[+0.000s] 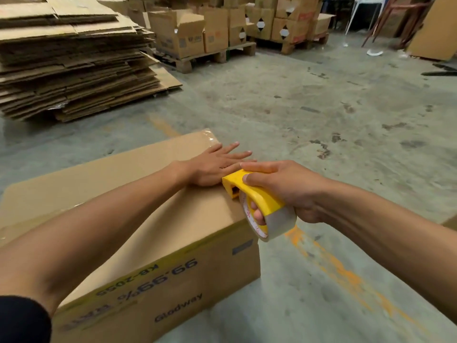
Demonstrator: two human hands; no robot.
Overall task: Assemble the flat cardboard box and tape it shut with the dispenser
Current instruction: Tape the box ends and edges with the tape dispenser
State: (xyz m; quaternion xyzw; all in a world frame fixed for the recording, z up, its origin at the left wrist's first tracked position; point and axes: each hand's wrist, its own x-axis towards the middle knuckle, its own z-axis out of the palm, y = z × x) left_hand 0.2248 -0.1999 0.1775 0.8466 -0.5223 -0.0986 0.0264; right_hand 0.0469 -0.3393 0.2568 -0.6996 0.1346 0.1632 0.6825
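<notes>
Yellow tape dispenser point(249, 194) w/ a clear tape roll point(269, 222) is in the right hand point(284, 189), fingers curled thru the handle and thumb on top, nose of it sitting on the right edge of the box top. Left hand point(217, 164) is flat, fingers straight and spread a bit, pressing down on the top of the cardboard box point(138, 219) just beside the dispenser nose. Dark sleeve point(22, 320) shows at the bottom left corner.

Box is assembled and closed on top, standing on the concrete floor point(321, 107), print on the near side reads upside down. Shiny clear tape visible at the far corner and along the left part of the top. Can't see inside it.

Further out: big stack of flat cardboard sheets point(74, 60) at the far left. Behind that, pallets point(210, 55) w/ more cartons, one open carton point(178, 33) w/ flaps up, contents can't tell. Orange paint marks point(341, 271) on the floor near the box.
</notes>
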